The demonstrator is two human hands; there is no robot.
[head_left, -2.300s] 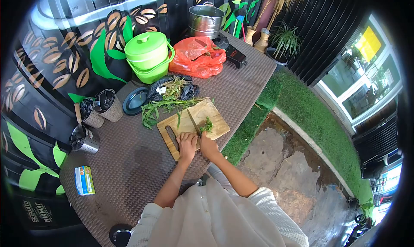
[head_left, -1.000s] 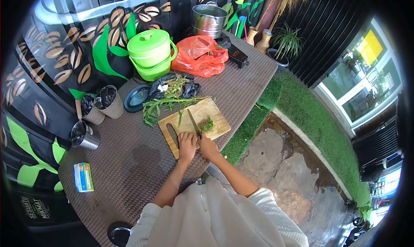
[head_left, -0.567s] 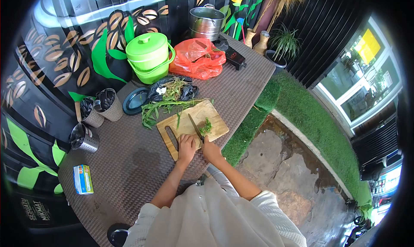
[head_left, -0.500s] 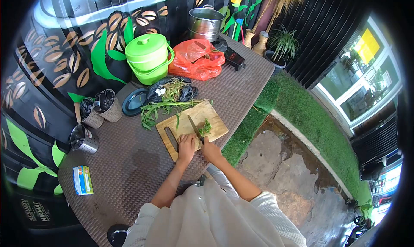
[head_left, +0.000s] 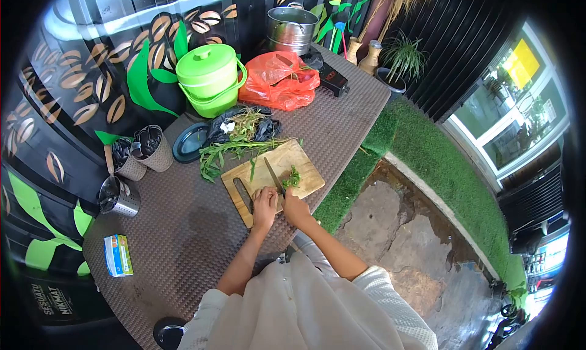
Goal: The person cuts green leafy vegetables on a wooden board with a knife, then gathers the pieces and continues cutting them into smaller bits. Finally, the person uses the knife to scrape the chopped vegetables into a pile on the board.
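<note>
A wooden cutting board [head_left: 247, 178] with a slot handle lies near the table's right edge. My right hand [head_left: 295, 208] is wrapped round the handle of a knife [head_left: 273, 173], whose blade points away from me across the board. Chopped green leaves [head_left: 292, 178] lie just right of the blade. Left of the knife, my left hand [head_left: 265, 207] rests on the board with fingers curled and pressed together; what they hold, if anything, is hidden. Long leafy green stems [head_left: 235, 153] lie along the board's far left edge.
Behind the board are a black plastic bag [head_left: 268, 127], a dark plate [head_left: 188, 141], a green lidded bucket [head_left: 210, 78], a red plastic bag [head_left: 278, 84], a steel pot [head_left: 290, 32] and a portable stove [head_left: 332, 81]. Utensil holders [head_left: 160, 154] and a small box [head_left: 118, 255] stand left.
My right hand and the knife have shifted very slightly. My left hand stays almost in place, and the chopped leaves lie where they were.
</note>
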